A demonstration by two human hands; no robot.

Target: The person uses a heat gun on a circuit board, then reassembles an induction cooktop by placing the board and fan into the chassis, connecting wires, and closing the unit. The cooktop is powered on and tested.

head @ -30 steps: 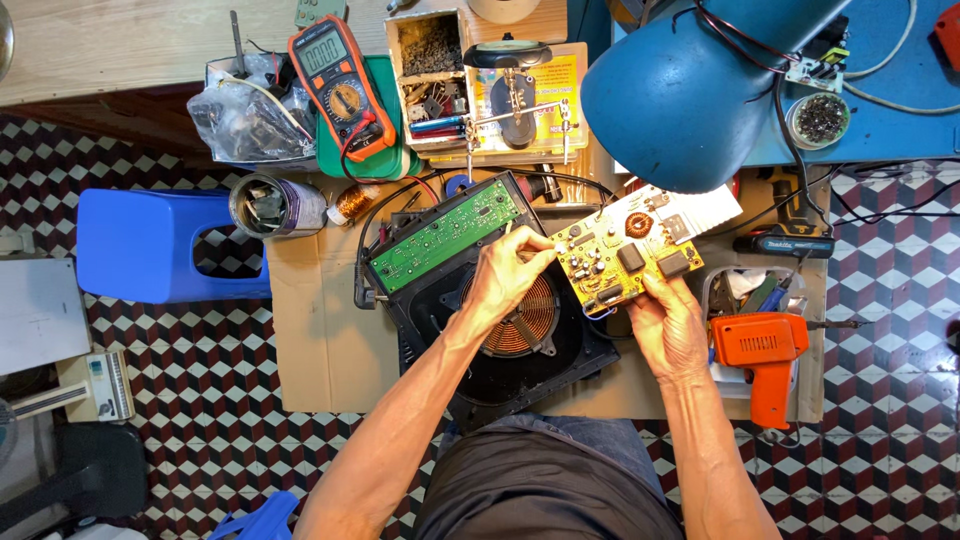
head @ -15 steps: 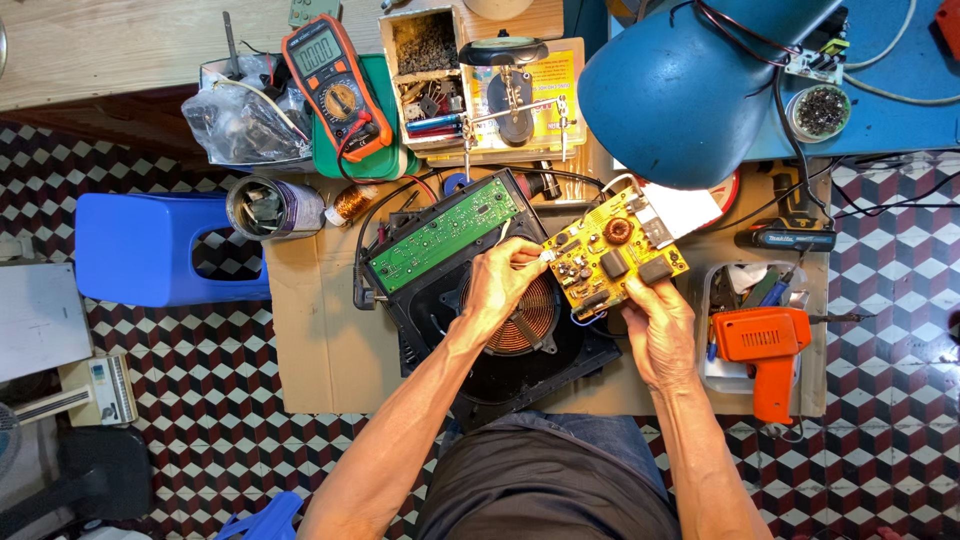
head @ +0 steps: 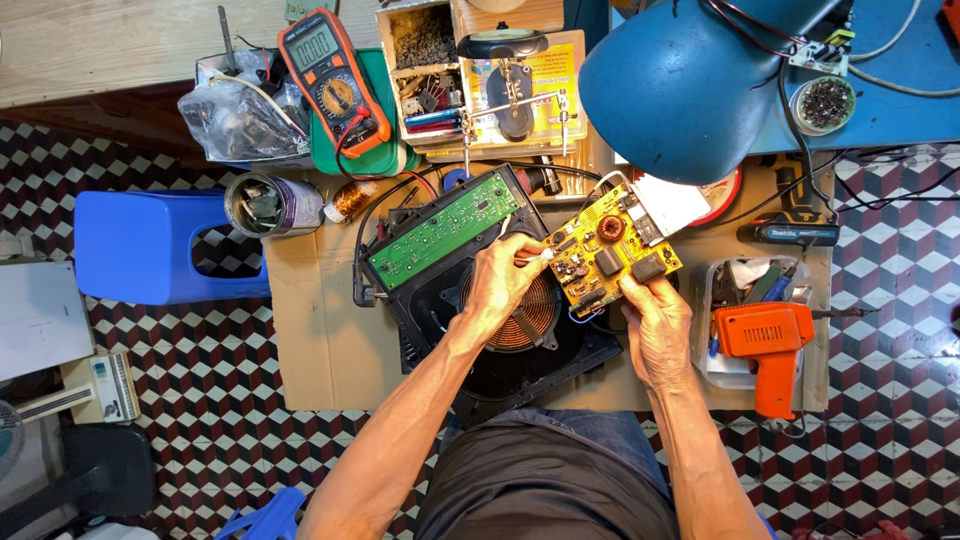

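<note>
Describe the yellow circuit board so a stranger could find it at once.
Start at the big blue lamp shade at the top. Just below it, above the opened black cooker with its copper coil, the right hand holds up the yellow board while the left hand pinches a white connector at its edge. The neighbouring board is green, long and narrow.

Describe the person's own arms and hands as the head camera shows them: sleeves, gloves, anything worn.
Both arms are bare from the bottom of the picture up to the fingers: no sleeves show. The left hand and the right hand wear no gloves. No watch, strap or ring can be made out on either wrist or hand. Between the arms lies dark grey-brown clothing over the person's lap.
</note>
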